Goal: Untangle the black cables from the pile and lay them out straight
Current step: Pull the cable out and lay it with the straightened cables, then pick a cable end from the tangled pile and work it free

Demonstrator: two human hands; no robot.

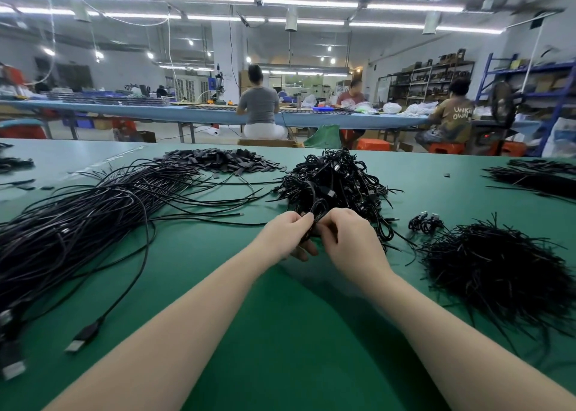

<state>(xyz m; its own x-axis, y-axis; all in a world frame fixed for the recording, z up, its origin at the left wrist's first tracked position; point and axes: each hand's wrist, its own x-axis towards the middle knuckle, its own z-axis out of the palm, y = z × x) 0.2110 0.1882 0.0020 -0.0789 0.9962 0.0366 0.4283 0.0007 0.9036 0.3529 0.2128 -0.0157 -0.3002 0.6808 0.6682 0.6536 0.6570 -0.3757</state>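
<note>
Now your left hand (288, 234) and right hand (343, 239) each pinch one coiled cable (314, 216), held just above the green bench (249, 301) at the near edge of the tangled pile (333, 180). Pulling hard from here would probably tighten the loops or drag neighbouring cables out of the pile, since the coil touches it. The coil has no long axis yet, its loop rising toward the pile, whereas the straightened cables (78, 223) at your left run roughly from near-left to far-right, plugs (82, 337) toward you.
</note>
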